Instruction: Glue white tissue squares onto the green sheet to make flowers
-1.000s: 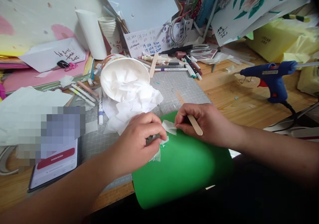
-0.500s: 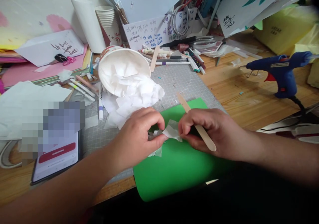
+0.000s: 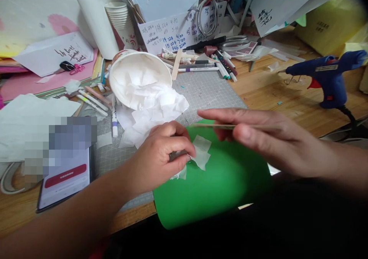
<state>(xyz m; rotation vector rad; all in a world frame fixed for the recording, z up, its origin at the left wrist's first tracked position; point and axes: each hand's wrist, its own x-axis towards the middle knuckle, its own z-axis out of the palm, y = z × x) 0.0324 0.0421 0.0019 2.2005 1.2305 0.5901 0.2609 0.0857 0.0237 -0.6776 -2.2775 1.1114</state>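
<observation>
My left hand (image 3: 169,151) pinches the edge of a small torn piece of white tissue paper (image 3: 202,151) over a green sheet (image 3: 207,197). Another scrap of white paper (image 3: 181,173) lies below those fingers on the green sheet. Above the sheet's right part, my right hand (image 3: 267,136) holds a wooden craft stick (image 3: 258,127), seen edge-on, between thumb and fingers. The index finger stretches forward along the stick. The green sheet curves down over the table's front edge.
A paper tub (image 3: 140,63) lies on its side, spilling white paper pieces (image 3: 161,105) onto the grey cutting mat (image 3: 212,94). A phone (image 3: 67,174) rests at the left. Markers (image 3: 224,65) lie behind, and a blue glue gun (image 3: 330,75) stands at the right.
My right hand has let go of the tissue piece and moved up and right, turning the craft stick nearly level. The tissue piece stays at my left fingertips.
</observation>
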